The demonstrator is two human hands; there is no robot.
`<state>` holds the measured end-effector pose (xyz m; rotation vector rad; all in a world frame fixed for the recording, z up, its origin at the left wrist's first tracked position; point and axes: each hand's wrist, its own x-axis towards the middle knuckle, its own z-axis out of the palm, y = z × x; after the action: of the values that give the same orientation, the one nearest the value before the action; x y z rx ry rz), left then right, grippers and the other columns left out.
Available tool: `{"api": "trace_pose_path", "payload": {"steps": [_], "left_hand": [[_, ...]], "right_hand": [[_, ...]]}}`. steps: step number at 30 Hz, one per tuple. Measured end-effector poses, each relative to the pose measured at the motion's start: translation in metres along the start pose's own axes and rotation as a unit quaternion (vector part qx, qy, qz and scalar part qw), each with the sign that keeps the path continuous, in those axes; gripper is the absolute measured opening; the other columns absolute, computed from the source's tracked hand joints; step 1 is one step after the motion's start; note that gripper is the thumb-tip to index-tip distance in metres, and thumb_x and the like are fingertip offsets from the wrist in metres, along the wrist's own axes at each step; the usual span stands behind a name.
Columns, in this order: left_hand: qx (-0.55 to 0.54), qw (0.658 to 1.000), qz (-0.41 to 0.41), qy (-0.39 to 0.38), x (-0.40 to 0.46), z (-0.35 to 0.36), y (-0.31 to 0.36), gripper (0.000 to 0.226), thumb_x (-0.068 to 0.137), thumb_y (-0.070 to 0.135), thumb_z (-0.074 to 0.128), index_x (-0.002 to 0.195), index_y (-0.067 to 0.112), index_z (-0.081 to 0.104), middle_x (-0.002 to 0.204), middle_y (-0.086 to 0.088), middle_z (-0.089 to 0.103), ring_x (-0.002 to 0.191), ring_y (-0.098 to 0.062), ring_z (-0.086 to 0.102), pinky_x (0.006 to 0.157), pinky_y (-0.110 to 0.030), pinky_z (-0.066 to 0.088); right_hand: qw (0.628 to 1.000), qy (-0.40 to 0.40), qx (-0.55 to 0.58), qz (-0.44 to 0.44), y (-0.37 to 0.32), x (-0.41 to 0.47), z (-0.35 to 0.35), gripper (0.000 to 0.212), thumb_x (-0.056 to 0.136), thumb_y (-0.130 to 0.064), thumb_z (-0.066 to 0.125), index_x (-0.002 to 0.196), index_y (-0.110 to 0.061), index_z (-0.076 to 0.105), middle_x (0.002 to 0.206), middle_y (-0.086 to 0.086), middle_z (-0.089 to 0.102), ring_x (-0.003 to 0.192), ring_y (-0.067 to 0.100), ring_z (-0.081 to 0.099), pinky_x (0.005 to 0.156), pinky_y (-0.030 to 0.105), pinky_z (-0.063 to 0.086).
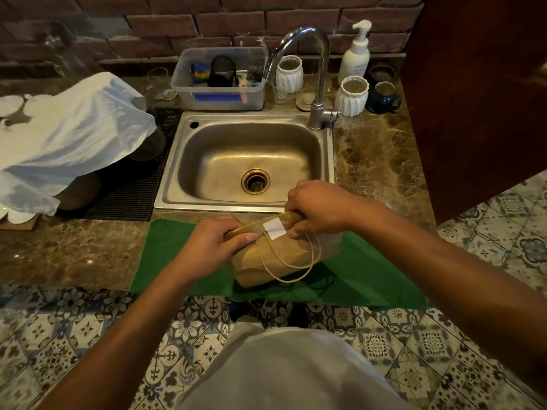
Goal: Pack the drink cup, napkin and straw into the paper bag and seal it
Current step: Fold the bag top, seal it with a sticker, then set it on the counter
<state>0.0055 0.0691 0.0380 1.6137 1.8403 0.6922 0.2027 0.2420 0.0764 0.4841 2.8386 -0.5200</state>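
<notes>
Low centre, on the green mat (177,261), my left hand (211,242) and right hand (318,208) clamp the paper bag's (275,261) rolled top. I'd press the white sticker (275,228) flat, keeping the fold tight. The sink (174,161) lies beyond.

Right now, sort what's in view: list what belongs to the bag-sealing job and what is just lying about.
Part of the job:
- paper bag, top folded over
- white sticker on the fold
- left hand and right hand, gripping the folded top
- green mat under the bag

Just lying about:
- sink and tap
- plastic tub
- soap dispenser
- white ribbed jars
- blue mug
- white plastic bag
</notes>
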Motion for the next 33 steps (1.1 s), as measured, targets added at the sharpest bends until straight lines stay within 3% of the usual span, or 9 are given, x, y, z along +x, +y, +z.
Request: {"api": "trace_pose_path", "payload": {"steps": [6, 10, 12, 15, 17, 19, 23, 28, 33], "left_hand": [[-0.132, 0.985, -0.107, 0.042, -0.020, 0.001, -0.008, 0.013, 0.086, 0.045, 0.069, 0.095, 0.037, 0.074, 0.093, 0.021, 0.075, 0.087, -0.001, 0.069, 0.072, -0.015, 0.047], [-0.209, 0.965, -0.142, 0.072, -0.029, 0.007, -0.004, 0.014, 0.094, 0.026, 0.063, 0.102, 0.030, 0.075, 0.096, 0.020, 0.078, 0.090, 0.000, 0.071, 0.077, -0.022, 0.052], [-0.247, 0.952, -0.149, 0.097, -0.027, 0.008, -0.002, 0.025, 0.097, 0.016, 0.062, 0.117, 0.029, 0.070, 0.102, 0.013, 0.078, 0.098, -0.005, 0.072, 0.080, -0.021, 0.057], [-0.291, 0.938, -0.153, 0.109, -0.025, 0.011, 0.003, 0.052, 0.101, 0.012, 0.057, 0.138, 0.048, 0.053, 0.123, -0.001, 0.070, 0.111, -0.010, 0.069, 0.091, -0.021, 0.056], [-0.282, 0.941, -0.137, 0.128, -0.024, 0.014, 0.005, 0.052, 0.102, 0.010, 0.055, 0.135, 0.050, 0.056, 0.136, 0.002, 0.065, 0.124, -0.010, 0.062, 0.104, -0.028, 0.052], [-0.259, 0.947, -0.126, 0.140, -0.021, 0.015, 0.006, 0.044, 0.101, 0.004, 0.054, 0.122, 0.040, 0.068, 0.128, 0.014, 0.070, 0.123, -0.004, 0.062, 0.108, -0.030, 0.049], [-0.254, 0.948, -0.124, 0.148, -0.013, 0.006, 0.015, 0.041, 0.099, -0.001, 0.053, 0.110, 0.034, 0.073, 0.111, 0.026, 0.074, 0.115, 0.002, 0.065, 0.102, -0.019, 0.050], [-0.261, 0.951, -0.097, 0.135, -0.005, -0.016, 0.024, 0.038, 0.099, -0.002, 0.053, 0.110, 0.028, 0.073, 0.110, 0.029, 0.072, 0.110, 0.007, 0.066, 0.090, -0.007, 0.048], [-0.258, 0.958, -0.072, 0.102, 0.001, -0.038, 0.027, 0.040, 0.100, 0.001, 0.053, 0.105, 0.034, 0.074, 0.103, 0.032, 0.073, 0.109, 0.010, 0.064, 0.091, -0.008, 0.049]], "right_hand": [[0.984, 0.091, 0.149, 0.046, 0.032, -0.028, 0.012, 0.033, 0.087, -0.046, 0.075, 0.110, -0.023, 0.075, 0.105, -0.002, 0.068, 0.101, 0.017, 0.057, 0.088, 0.041, 0.048], [0.932, 0.147, 0.323, 0.071, 0.036, -0.035, 0.036, 0.024, 0.088, -0.031, 0.078, 0.108, -0.017, 0.078, 0.116, -0.002, 0.071, 0.108, 0.012, 0.064, 0.096, 0.036, 0.052], [0.902, 0.176, 0.385, 0.085, 0.032, -0.035, 0.046, 0.026, 0.092, -0.025, 0.073, 0.118, -0.019, 0.075, 0.116, -0.009, 0.072, 0.108, 0.003, 0.066, 0.095, 0.030, 0.053], [0.868, 0.236, 0.420, 0.117, 0.025, -0.036, 0.056, 0.040, 0.098, -0.021, 0.067, 0.136, -0.032, 0.063, 0.125, -0.025, 0.063, 0.115, -0.012, 0.058, 0.100, 0.016, 0.049], [0.851, 0.264, 0.435, 0.129, 0.020, -0.036, 0.058, 0.042, 0.100, -0.014, 0.062, 0.135, -0.036, 0.061, 0.126, -0.028, 0.061, 0.119, -0.015, 0.055, 0.101, 0.011, 0.045], [0.838, 0.283, 0.446, 0.135, 0.016, -0.035, 0.057, 0.038, 0.100, -0.004, 0.058, 0.128, -0.029, 0.066, 0.120, -0.024, 0.066, 0.114, -0.016, 0.058, 0.099, 0.009, 0.045], [0.821, 0.297, 0.468, 0.137, 0.012, -0.039, 0.052, 0.036, 0.097, 0.005, 0.056, 0.116, -0.020, 0.073, 0.111, -0.016, 0.073, 0.108, -0.009, 0.066, 0.097, 0.013, 0.049], [0.809, 0.316, 0.475, 0.143, 0.003, -0.048, 0.045, 0.036, 0.098, 0.006, 0.055, 0.113, -0.019, 0.074, 0.111, -0.013, 0.074, 0.108, -0.004, 0.067, 0.094, 0.013, 0.049], [0.811, 0.336, 0.444, 0.180, -0.022, -0.059, 0.035, 0.027, 0.098, -0.009, 0.062, 0.117, -0.024, 0.072, 0.112, -0.011, 0.073, 0.104, -0.002, 0.067, 0.088, 0.013, 0.051]]}}
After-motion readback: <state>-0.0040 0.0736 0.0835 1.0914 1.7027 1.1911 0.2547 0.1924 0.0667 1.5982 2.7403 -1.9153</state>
